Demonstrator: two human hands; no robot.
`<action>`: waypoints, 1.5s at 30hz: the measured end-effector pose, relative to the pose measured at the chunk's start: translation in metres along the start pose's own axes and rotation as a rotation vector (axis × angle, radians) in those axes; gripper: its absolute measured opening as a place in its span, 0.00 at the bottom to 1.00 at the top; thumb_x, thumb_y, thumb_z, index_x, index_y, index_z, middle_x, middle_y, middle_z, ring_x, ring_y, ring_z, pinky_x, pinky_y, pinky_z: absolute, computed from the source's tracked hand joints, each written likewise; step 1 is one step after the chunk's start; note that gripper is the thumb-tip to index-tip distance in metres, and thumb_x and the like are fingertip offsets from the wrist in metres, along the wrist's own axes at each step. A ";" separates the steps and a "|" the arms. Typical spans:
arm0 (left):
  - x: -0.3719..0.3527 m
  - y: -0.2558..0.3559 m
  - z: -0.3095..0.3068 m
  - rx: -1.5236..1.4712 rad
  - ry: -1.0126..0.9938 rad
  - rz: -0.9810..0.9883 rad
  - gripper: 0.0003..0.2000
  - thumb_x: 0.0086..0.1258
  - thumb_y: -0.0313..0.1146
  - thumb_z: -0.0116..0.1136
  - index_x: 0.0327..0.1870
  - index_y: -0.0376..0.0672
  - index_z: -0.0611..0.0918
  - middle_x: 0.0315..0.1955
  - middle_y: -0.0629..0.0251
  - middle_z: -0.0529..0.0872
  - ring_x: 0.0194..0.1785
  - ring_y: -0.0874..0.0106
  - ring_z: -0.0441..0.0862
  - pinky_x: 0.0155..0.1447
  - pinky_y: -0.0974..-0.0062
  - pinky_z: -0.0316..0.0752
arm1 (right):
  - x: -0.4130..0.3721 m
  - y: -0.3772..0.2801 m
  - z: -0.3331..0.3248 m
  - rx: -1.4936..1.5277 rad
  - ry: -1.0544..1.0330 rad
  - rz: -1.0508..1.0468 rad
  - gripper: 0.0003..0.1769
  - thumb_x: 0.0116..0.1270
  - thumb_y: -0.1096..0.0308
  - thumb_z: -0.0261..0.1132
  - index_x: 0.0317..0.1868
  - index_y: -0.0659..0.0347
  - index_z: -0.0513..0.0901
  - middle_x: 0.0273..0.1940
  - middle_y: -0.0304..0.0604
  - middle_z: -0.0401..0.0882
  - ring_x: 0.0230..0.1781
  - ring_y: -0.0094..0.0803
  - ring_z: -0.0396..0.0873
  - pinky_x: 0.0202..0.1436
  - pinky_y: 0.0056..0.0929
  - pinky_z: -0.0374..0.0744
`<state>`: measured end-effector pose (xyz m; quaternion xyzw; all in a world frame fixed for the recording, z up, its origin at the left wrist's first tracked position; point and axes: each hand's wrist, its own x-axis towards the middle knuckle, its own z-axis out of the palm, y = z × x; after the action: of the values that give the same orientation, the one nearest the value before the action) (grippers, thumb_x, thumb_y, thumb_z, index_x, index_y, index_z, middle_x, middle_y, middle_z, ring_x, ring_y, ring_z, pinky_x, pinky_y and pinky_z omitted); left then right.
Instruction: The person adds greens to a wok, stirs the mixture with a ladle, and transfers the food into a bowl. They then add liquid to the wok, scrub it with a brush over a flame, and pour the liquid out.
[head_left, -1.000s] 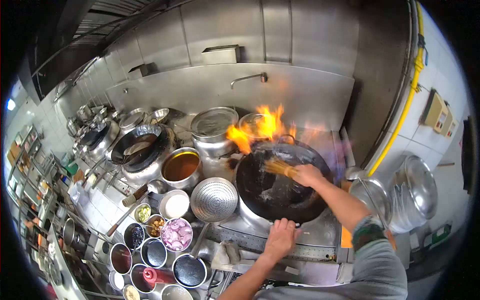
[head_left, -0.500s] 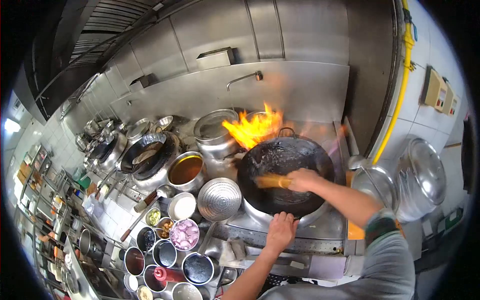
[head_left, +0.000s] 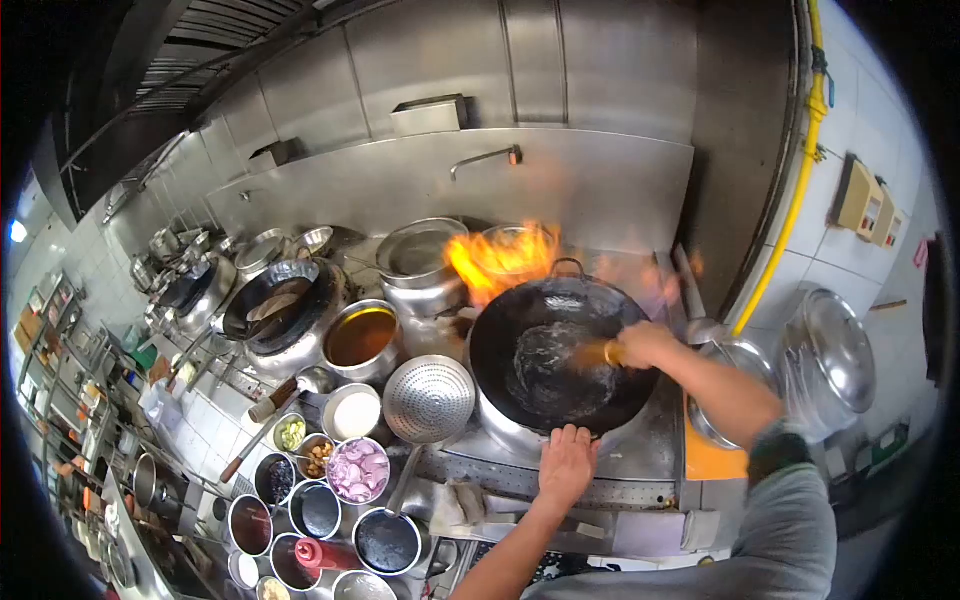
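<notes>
A large black wok (head_left: 510,385) sits tilted on a burner, with a wet, foamy patch inside. My right hand (head_left: 646,347) is closed around a bamboo brush (head_left: 594,354), whose bristles are blurred over the inner right part of the wok. Near the wok's front edge, my left hand (head_left: 568,460) has its fingertips pressed together on the rim; whether they grip a handle or cloth there is hidden. Orange flames (head_left: 500,260) rise behind the wok's left back side.
Left of the wok are a perforated ladle (head_left: 430,400), a pot of brown liquid (head_left: 362,338) and a lidded pot (head_left: 420,255). Several seasoning containers, including sliced onions (head_left: 358,471), stand front left. A faucet (head_left: 515,155) juts from the back wall.
My right hand has moved right and slightly up with the brush. The wok's inside shows a wider foamy patch. My left hand stays at the rim.
</notes>
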<state>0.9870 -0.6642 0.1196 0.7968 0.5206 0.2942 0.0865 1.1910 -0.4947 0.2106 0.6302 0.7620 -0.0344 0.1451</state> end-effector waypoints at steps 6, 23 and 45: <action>0.001 0.000 -0.007 -0.032 -0.052 -0.015 0.12 0.69 0.41 0.56 0.41 0.42 0.79 0.39 0.62 0.77 0.47 0.60 0.75 0.47 0.59 0.73 | -0.005 -0.057 0.007 0.147 0.062 0.029 0.18 0.63 0.59 0.58 0.50 0.55 0.84 0.46 0.53 0.85 0.49 0.48 0.84 0.52 0.44 0.81; 0.001 -0.009 0.002 -0.130 0.024 -0.003 0.12 0.67 0.42 0.58 0.39 0.43 0.81 0.38 0.62 0.78 0.46 0.62 0.76 0.46 0.60 0.73 | -0.044 -0.006 0.001 -0.073 0.001 0.185 0.18 0.63 0.59 0.59 0.51 0.53 0.85 0.49 0.50 0.85 0.49 0.46 0.84 0.51 0.46 0.81; 0.005 -0.007 0.048 -0.176 0.138 -0.158 0.13 0.65 0.45 0.56 0.41 0.48 0.85 0.44 0.67 0.80 0.56 0.66 0.71 0.54 0.63 0.66 | 0.098 0.040 0.032 0.121 0.165 -0.314 0.14 0.60 0.70 0.62 0.47 0.65 0.82 0.42 0.57 0.82 0.41 0.48 0.82 0.43 0.42 0.77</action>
<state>1.0094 -0.6487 0.0795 0.7205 0.5585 0.3853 0.1431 1.2192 -0.4008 0.1594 0.5119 0.8568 -0.0504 0.0368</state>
